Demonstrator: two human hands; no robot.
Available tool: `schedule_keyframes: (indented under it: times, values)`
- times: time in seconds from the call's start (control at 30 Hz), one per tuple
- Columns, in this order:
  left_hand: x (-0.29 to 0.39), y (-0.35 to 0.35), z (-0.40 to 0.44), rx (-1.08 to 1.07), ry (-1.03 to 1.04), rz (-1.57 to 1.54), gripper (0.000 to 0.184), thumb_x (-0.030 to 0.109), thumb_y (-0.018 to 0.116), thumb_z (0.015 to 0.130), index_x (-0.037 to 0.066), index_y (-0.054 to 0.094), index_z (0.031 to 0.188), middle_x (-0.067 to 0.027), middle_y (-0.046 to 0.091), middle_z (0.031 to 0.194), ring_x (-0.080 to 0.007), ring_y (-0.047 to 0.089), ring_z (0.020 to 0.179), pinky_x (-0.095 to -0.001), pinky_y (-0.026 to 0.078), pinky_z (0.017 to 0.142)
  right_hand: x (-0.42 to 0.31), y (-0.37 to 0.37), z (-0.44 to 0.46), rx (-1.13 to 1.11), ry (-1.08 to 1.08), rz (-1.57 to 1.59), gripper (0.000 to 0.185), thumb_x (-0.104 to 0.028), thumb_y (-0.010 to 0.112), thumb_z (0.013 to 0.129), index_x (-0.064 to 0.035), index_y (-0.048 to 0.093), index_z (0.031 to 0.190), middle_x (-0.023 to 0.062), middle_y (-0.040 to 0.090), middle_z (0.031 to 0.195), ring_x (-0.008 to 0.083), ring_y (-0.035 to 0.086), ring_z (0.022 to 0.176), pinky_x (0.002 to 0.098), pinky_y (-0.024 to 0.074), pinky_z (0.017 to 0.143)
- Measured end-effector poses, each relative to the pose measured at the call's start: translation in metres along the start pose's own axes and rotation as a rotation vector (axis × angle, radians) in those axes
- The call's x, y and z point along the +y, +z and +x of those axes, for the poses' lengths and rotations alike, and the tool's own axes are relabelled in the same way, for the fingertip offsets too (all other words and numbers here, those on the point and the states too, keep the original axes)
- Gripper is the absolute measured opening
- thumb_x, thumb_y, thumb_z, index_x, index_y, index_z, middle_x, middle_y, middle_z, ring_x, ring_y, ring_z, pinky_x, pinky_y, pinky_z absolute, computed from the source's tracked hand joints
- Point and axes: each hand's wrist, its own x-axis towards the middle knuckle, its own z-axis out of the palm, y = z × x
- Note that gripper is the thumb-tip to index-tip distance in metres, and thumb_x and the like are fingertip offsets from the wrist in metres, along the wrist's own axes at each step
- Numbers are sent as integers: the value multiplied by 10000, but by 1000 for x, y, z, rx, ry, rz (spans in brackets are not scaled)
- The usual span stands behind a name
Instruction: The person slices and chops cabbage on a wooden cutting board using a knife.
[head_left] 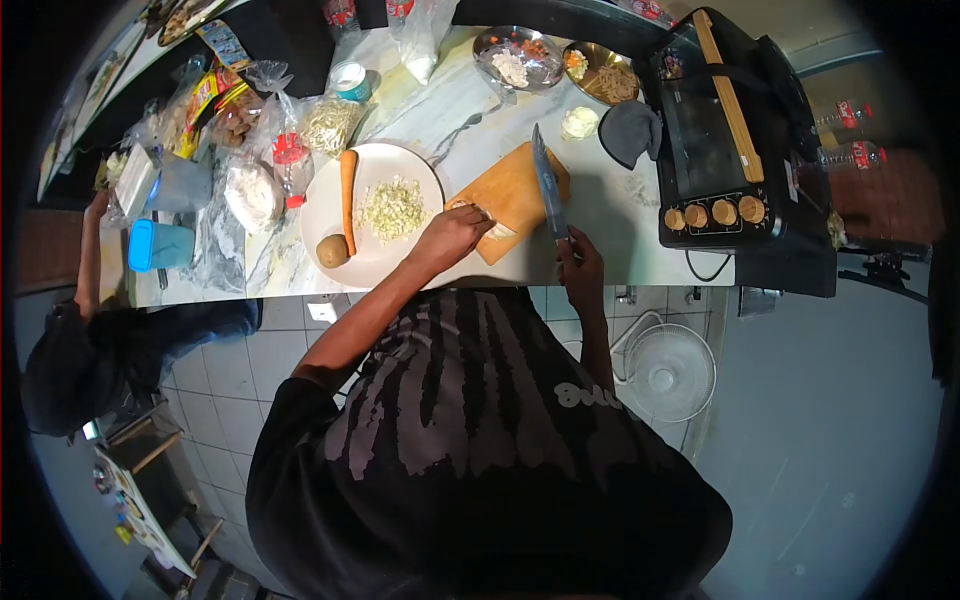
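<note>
A wooden cutting board lies at an angle on the marble counter. My left hand rests at its left edge, fingers bent together over small pale pieces; what they hold, if anything, is too small to name. My right hand is wrapped round the handle of a large knife, its blade pointing away over the board's right side. Left of the board, a white plate bears a carrot, a round brown vegetable and a heap of chopped pale green pieces.
Two metal bowls of food stand at the back. A black toaster oven is on the right. Bags, bottles and a blue-lidded container crowd the left, where another person stands. A dark cloth lies beside the oven.
</note>
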Motion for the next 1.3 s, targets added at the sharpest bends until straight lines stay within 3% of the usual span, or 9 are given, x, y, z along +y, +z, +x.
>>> schedule_keyframes:
  times: [0.1, 0.3, 0.43, 0.57, 0.67, 0.93, 1.0, 1.03, 1.3]
  values:
    - [-3, -5, 16, 39, 35, -51, 190, 39, 647, 878, 26, 708, 1057, -124, 705, 1024, -294, 682, 956, -373, 544, 886, -5, 1, 5, -3, 34, 26, 372, -195, 615, 1016, -26, 582, 1345, 25, 581, 770, 47, 482, 481, 233, 380, 418]
    - [-24, -5, 65, 109, -443, -1270, 268, -25, 516, 955, -31, 647, 1188, -42, 691, 967, -70, 622, 779, -228, 511, 672, -15, 5, 30, -57, 99, 202, 304, -215, 615, 1019, -27, 592, 1257, 14, 576, 756, 60, 498, 485, 236, 382, 424]
    - [-27, -16, 76, 49, -808, -1689, 321, 15, 514, 964, -37, 644, 1253, -47, 698, 995, -98, 659, 801, -236, 530, 738, -30, 13, 49, -70, 60, 169, 283, -259, 626, 1000, -34, 619, 1172, 15, 600, 720, 70, 551, 521, 256, 430, 454]
    - [-37, 10, 67, 112, -538, -855, 316, 20, 527, 949, 36, 695, 1216, -76, 724, 1082, -195, 710, 839, -325, 572, 736, -32, 21, 57, -42, 25, 182, 262, -249, 620, 997, -38, 622, 1152, 17, 600, 729, 75, 559, 527, 256, 434, 459]
    - [-17, -8, 61, 71, 156, 51, 208, 30, 631, 859, 51, 712, 1050, -122, 700, 1095, -313, 670, 1074, -391, 539, 939, -30, 25, 50, 16, 20, 206, 242, -244, 621, 993, -38, 622, 1120, 19, 603, 738, 77, 559, 529, 254, 437, 463]
    - [-7, -1, 23, -28, -74, -140, 339, 61, 635, 848, 38, 625, 1186, -181, 677, 1134, -355, 631, 1153, -432, 528, 959, -8, 29, 43, 22, 111, 154, 264, -277, 673, 963, -28, 613, 1030, 65, 627, 739, 138, 606, 573, 307, 482, 534]
    - [-3, 3, 25, 80, -85, -108, 361, 86, 635, 853, 32, 627, 1210, -193, 661, 1163, -360, 635, 1140, -434, 532, 948, 1, 47, 51, 164, -350, -169, 299, -271, 722, 927, -15, 606, 1027, 122, 658, 772, 233, 671, 677, 380, 518, 629]
    - [-3, 6, 24, 96, -89, -101, 393, 88, 627, 854, 28, 624, 1243, -194, 643, 1190, -359, 634, 1123, -431, 530, 951, -1, 52, 55, 85, -219, -96, 316, -229, 762, 882, -6, 597, 1033, 163, 680, 838, 316, 694, 792, 414, 525, 713]
    - [6, 5, 25, 54, -121, -42, 419, 82, 635, 847, 17, 622, 1261, -183, 606, 1189, -349, 599, 1120, -418, 526, 943, -8, 69, 94, 38, -341, -275, 379, -140, 829, 782, -29, 573, 1037, 148, 661, 882, 352, 666, 813, 428, 511, 712]
